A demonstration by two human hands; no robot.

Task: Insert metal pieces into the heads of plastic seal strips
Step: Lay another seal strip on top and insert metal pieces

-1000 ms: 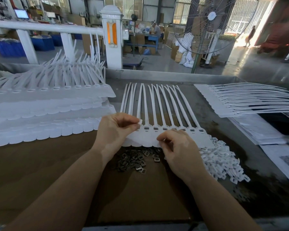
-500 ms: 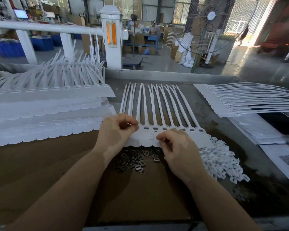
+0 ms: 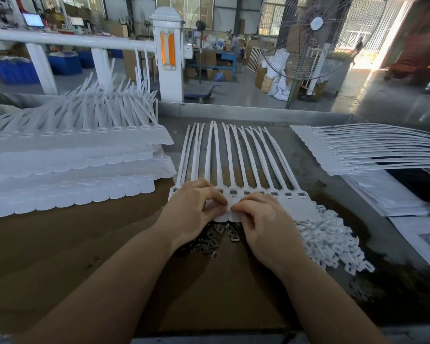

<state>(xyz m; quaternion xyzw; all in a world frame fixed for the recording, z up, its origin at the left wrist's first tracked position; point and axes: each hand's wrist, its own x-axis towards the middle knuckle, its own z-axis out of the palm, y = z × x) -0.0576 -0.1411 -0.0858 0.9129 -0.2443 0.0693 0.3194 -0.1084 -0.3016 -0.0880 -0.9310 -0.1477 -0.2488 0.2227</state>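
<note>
A joined row of white plastic seal strips [image 3: 256,170] lies flat in the middle of the table, tails pointing away, heads and tags toward me. My left hand [image 3: 193,207] rests on the row's left heads with fingers curled, thumb and forefinger pinched at a tag. My right hand [image 3: 263,224] sits beside it, fingertips pinched at the neighbouring tag; whether it holds a metal piece is hidden. The two hands' fingertips almost touch. A heap of small dark metal pieces [image 3: 212,240] lies just below the tags, partly under my hands.
Tall stacks of white strip rows [image 3: 67,165] fill the left of the table. Another stack [image 3: 372,152] lies at the right, with papers [image 3: 392,197] beside it. A pile of small white plastic clips [image 3: 330,242] spreads right of my right hand. Brown cardboard [image 3: 60,244] covers the near table.
Both hands have drawn together at the tags. The left hand's fingers moved right and down; the right hand's fingertips slid left to meet them.
</note>
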